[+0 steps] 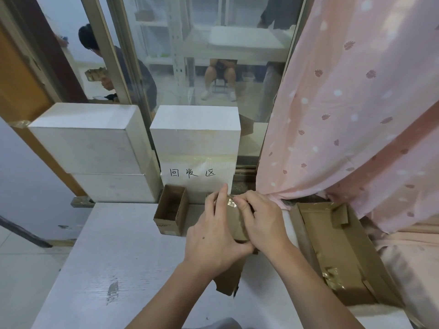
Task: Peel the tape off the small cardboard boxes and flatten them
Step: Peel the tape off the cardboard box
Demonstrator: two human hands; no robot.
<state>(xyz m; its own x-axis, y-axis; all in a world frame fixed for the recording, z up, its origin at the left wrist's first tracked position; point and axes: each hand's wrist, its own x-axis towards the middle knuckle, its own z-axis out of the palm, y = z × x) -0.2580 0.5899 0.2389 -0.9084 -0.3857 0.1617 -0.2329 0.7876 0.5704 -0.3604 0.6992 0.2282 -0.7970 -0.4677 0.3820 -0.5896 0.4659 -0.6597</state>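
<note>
Peeling tape (231,202) off a small box (234,224) held above the tabletop (123,252).
The left hand (213,236) grips the box while the right hand (260,222) pinches the tape end; best pull low and steadily along the seam. An open box (170,210) stands close left, a tray (342,257) right; free room lies nearer the body.

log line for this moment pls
left hand holds small box | right hand pinches tape | open box left
</note>
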